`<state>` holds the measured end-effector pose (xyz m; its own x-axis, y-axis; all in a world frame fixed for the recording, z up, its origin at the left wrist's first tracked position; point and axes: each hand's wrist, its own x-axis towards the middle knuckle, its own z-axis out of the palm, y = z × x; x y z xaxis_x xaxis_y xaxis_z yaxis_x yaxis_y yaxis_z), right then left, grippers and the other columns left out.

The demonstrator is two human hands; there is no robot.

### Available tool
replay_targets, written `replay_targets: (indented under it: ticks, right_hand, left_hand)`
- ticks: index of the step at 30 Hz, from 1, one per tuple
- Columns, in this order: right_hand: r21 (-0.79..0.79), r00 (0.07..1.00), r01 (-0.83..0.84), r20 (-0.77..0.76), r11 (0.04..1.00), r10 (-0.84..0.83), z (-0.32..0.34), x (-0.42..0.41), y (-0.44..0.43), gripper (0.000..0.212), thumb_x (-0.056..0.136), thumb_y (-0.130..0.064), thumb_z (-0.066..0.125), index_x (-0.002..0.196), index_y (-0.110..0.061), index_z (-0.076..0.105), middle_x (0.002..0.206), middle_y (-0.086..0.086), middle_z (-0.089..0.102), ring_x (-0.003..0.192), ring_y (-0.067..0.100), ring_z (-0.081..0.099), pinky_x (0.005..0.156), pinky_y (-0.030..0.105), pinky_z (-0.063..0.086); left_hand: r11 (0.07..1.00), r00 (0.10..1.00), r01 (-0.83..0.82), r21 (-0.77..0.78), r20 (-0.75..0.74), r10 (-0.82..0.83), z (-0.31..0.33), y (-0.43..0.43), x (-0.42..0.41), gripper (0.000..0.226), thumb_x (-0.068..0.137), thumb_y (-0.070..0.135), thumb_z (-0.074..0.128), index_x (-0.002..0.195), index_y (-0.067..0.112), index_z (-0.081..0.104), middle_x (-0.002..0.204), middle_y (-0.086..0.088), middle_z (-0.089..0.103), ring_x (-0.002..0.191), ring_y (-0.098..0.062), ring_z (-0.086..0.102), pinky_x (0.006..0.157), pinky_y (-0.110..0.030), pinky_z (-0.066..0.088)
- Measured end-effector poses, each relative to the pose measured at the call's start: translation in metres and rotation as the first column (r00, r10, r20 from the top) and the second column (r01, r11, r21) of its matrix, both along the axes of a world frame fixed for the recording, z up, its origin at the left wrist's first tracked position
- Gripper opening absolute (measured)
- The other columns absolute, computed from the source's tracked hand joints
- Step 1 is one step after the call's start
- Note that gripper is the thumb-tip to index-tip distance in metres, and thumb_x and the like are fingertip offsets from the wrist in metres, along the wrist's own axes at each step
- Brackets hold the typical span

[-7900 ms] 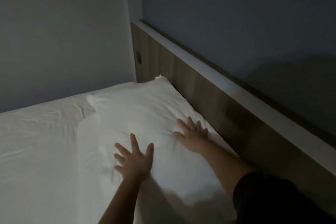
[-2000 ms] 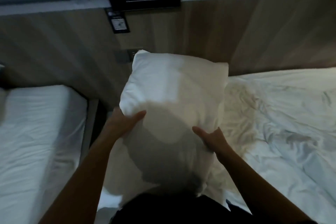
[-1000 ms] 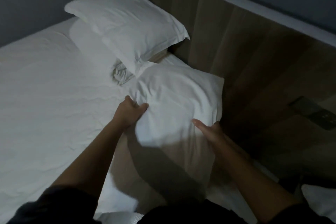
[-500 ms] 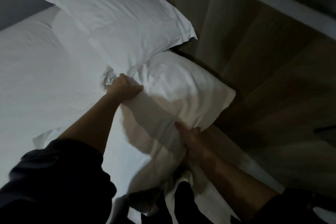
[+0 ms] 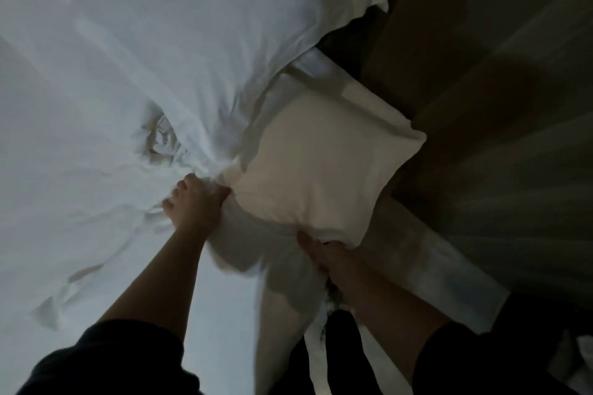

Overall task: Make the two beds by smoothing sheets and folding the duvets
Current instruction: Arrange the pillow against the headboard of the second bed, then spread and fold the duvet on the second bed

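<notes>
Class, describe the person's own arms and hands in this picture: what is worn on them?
The left hand and the right hand are bare: no gloves, and no ring or watch shows in the dim light. The forearms are uncovered. Each arm has a dark, plain sleeve, the left sleeve and the right sleeve, ending near the elbow.

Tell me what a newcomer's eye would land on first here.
The plump white fabric pillow at centre, gripped at its near corners by the left hand and the right hand. Behind it, a second white pillow lies on the white bed sheet, beside the brown wooden headboard.
</notes>
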<state>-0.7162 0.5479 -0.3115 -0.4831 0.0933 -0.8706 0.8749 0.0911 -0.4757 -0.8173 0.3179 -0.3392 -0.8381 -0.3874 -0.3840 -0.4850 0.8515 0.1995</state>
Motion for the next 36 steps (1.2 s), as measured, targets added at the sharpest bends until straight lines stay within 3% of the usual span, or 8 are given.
replay_targets:
  ticks: [3, 6, 9, 11, 13, 20, 30, 36]
  right_hand:
    - [0.416, 0.998, -0.053, -0.005, 0.908, 0.060, 0.004, 0.000, 0.010, 0.122, 0.070, -0.058, 0.078, 0.155, -0.012, 0.004, 0.162, 0.012, 0.006, 0.147, 0.030, 0.012, 0.119, 0.044, 0.015]
    - [0.725, 0.957, -0.198, -0.002, 0.659, 0.290, 0.006, -0.003, 0.012, 0.139, 0.061, -0.063, 0.079, 0.154, -0.019, -0.014, 0.161, 0.012, -0.019, 0.148, 0.035, -0.010, 0.115, 0.059, 0.002]
    - [0.876, 0.625, -0.348, -0.049, 0.333, 0.779, 0.003, -0.022, 0.014, 0.132, 0.057, -0.054, 0.085, 0.153, -0.033, -0.004, 0.162, 0.013, -0.006, 0.147, 0.042, -0.004, 0.107, 0.073, 0.009]
    - [0.832, 0.451, -0.498, 0.006, 0.246, 0.893, 0.001, -0.043, 0.021, 0.131, 0.062, -0.057, 0.081, 0.148, -0.044, -0.018, 0.160, 0.009, -0.022, 0.145, 0.042, -0.017, 0.105, 0.078, 0.009]
    - [0.740, 0.436, -0.618, 0.042, 0.265, 0.899, -0.012, -0.059, 0.028, 0.130, 0.066, -0.058, 0.078, 0.141, -0.050, -0.028, 0.153, 0.004, -0.039, 0.141, 0.040, -0.030, 0.104, 0.079, 0.002]
    - [0.720, 0.399, -0.665, 0.115, 0.200, 0.910, -0.050, -0.065, 0.036, 0.138, 0.063, -0.069, 0.073, 0.126, -0.044, -0.046, 0.145, 0.005, -0.049, 0.138, 0.041, -0.036, 0.099, 0.083, 0.003]
    - [0.721, 0.471, -0.621, 0.030, 0.307, 0.882, 0.024, 0.009, 0.088, 0.084, 0.094, -0.054, 0.050, 0.154, -0.034, -0.004, 0.161, 0.001, -0.021, 0.147, 0.027, -0.020, 0.116, 0.063, 0.001]
    - [0.873, 0.653, -0.383, 0.026, 0.301, 0.757, 0.093, 0.136, 0.194, 0.074, 0.097, -0.047, 0.045, 0.156, -0.028, 0.005, 0.164, 0.004, -0.007, 0.150, 0.027, -0.010, 0.118, 0.054, 0.010]
  left_hand:
    - [0.995, 0.979, 0.095, 0.002, -0.179, -0.093, 0.010, 0.011, 0.023, 0.075, 0.090, 0.048, 0.051, 0.147, 0.005, 0.027, 0.152, -0.017, 0.032, 0.141, -0.033, 0.029, 0.111, -0.059, 0.018]
    - [0.955, 0.929, 0.297, -0.018, -0.225, -0.293, 0.016, 0.025, 0.059, 0.071, 0.090, 0.044, 0.030, 0.152, 0.010, 0.021, 0.159, -0.017, 0.016, 0.147, -0.033, 0.012, 0.112, -0.062, 0.011]
    - [0.887, 0.879, 0.460, -0.035, -0.124, -0.460, 0.008, 0.029, 0.084, 0.074, 0.090, 0.055, 0.026, 0.154, 0.022, 0.011, 0.161, -0.014, 0.005, 0.148, -0.033, -0.001, 0.113, -0.063, 0.003]
    - [0.872, 0.869, 0.483, -0.081, -0.082, -0.488, -0.008, 0.026, 0.081, 0.074, 0.090, 0.059, 0.026, 0.155, 0.025, 0.010, 0.161, -0.014, 0.004, 0.148, -0.034, -0.001, 0.114, -0.064, 0.005]
    - [0.872, 0.872, 0.478, -0.107, -0.058, -0.486, -0.024, 0.026, 0.072, 0.075, 0.090, 0.060, 0.026, 0.155, 0.025, 0.012, 0.161, -0.015, 0.006, 0.148, -0.036, 0.003, 0.113, -0.066, 0.008]
    - [0.858, 0.862, 0.490, -0.156, -0.059, -0.503, -0.053, 0.036, 0.068, 0.076, 0.088, 0.054, 0.030, 0.152, 0.015, 0.020, 0.158, -0.024, 0.011, 0.145, -0.044, 0.012, 0.110, -0.068, 0.009]
    - [0.927, 0.926, 0.374, -0.026, -0.047, -0.375, 0.021, 0.074, 0.100, 0.079, 0.088, 0.057, 0.013, 0.154, 0.013, 0.013, 0.159, -0.021, 0.008, 0.146, -0.038, 0.010, 0.113, -0.064, 0.012]
    - [0.784, 0.781, 0.618, 0.053, -0.157, -0.605, 0.076, 0.200, 0.184, 0.078, 0.089, 0.056, 0.014, 0.154, 0.013, 0.018, 0.159, -0.016, 0.016, 0.148, -0.031, 0.013, 0.113, -0.061, 0.011]
